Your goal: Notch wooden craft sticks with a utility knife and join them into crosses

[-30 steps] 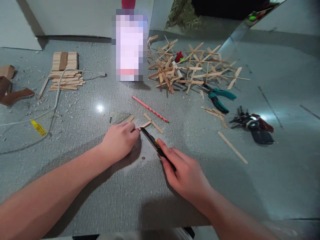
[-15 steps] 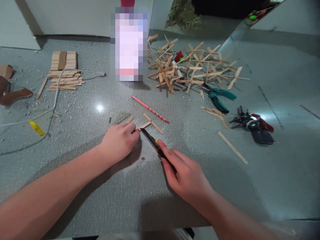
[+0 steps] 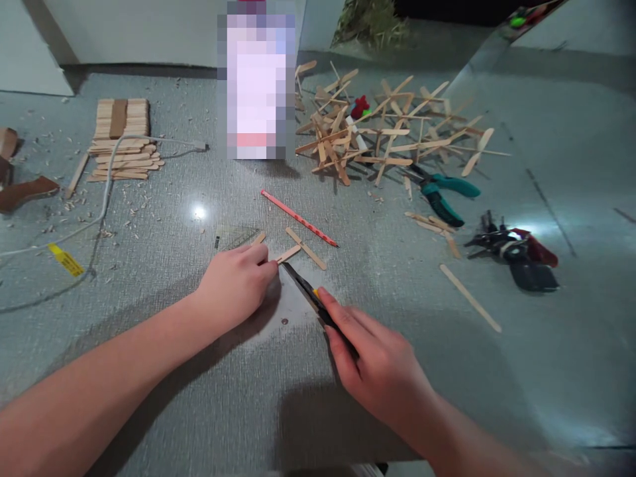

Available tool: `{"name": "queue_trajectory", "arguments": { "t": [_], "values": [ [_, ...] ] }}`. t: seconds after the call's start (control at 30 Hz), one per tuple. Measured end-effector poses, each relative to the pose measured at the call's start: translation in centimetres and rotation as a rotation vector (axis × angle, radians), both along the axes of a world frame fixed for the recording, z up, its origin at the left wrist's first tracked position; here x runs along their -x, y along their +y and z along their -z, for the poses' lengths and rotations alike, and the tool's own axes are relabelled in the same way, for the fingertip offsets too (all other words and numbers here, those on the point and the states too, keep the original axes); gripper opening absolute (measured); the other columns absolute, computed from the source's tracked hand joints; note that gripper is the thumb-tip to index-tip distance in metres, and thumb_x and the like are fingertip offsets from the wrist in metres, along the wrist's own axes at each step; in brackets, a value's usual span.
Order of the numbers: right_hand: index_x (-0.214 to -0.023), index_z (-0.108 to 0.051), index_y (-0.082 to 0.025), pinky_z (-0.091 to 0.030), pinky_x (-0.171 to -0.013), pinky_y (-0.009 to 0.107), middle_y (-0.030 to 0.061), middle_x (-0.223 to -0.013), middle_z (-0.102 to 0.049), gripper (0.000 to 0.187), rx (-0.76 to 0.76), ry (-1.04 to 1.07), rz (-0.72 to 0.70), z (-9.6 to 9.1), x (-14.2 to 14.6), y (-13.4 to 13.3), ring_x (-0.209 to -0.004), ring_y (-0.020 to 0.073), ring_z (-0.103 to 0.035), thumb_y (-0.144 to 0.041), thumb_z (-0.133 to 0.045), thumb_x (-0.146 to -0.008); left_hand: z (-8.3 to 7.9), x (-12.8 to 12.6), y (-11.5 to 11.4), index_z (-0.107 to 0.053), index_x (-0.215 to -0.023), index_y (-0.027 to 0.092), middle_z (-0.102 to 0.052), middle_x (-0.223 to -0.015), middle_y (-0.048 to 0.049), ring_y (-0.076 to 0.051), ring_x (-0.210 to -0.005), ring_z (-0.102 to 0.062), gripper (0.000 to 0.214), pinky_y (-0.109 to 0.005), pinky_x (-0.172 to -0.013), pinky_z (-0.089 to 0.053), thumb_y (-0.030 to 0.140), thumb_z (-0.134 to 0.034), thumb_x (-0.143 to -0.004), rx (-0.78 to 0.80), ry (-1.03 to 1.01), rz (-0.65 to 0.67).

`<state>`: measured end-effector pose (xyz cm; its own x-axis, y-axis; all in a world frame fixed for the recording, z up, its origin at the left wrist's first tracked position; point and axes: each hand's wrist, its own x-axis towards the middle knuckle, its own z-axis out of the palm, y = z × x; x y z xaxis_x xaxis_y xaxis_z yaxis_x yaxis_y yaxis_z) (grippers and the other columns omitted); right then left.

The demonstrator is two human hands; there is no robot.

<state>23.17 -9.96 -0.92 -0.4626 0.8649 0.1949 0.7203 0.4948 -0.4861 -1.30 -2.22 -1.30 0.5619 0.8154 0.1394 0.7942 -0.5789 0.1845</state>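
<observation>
My left hand (image 3: 238, 281) is closed on a wooden craft stick (image 3: 289, 254), pressing it to the tabletop; part of the stick is hidden under the fingers. In my right hand (image 3: 377, 351) is a black utility knife (image 3: 313, 298) with a yellow slider, its tip just beside the held stick. Another craft stick (image 3: 312, 253) lies crosswise at the far end of the held one. A clear set square (image 3: 233, 236) lies partly behind my left hand. Just beyond the sticks rests a red pencil (image 3: 303, 220).
A bundle of craft sticks (image 3: 124, 119) and a white cable (image 3: 110, 179) lie left. Crossed sticks (image 3: 392, 126) are heaped at the back right, near teal-handled pliers (image 3: 442, 199), a bunch of keys (image 3: 517, 248) and a loose stick (image 3: 470, 298). A blurred-out upright object (image 3: 256, 86) stands at the back.
The knife tip has drawn slightly back from the held stick, and my right hand has shifted a little right and toward me. My left hand keeps its hold. The view has shifted slightly.
</observation>
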Motion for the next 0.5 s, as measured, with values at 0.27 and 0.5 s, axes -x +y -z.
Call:
{"name": "queue_trajectory", "arguments": {
  "t": [0.27, 0.5],
  "values": [
    [-0.156, -0.038, -0.017, -0.057, -0.062, 0.026, 0.0089, -0.099, -0.072, 0.058, -0.013, 0.004, -0.005, -0.04, 0.18, 0.11, -0.074, 0.0164, -0.07, -0.009, -0.046, -0.099, -0.16, 0.09, -0.02, -0.07, -0.083, 0.017, -0.06, -0.075, -0.0039, -0.015, -0.063, -0.051, 0.03, -0.029, -0.055, -0.035, 0.014, -0.042, -0.096, 0.008, 0.02, 0.026],
    [-0.16, -0.032, -0.018, -0.058, -0.063, 0.027, 0.0073, -0.094, -0.071, 0.061, -0.027, -0.079, -0.007, -0.12, 0.45, -0.07, -0.073, 0.0168, -0.069, -0.01, -0.044, -0.101, -0.3, 0.07, -0.01, -0.066, -0.079, 0.016, -0.057, -0.07, -0.0036, -0.017, -0.06, -0.052, 0.028, -0.029, -0.051, -0.035, 0.012, -0.044, -0.095, -0.151, 0.069, 0.091]
  ]
}}
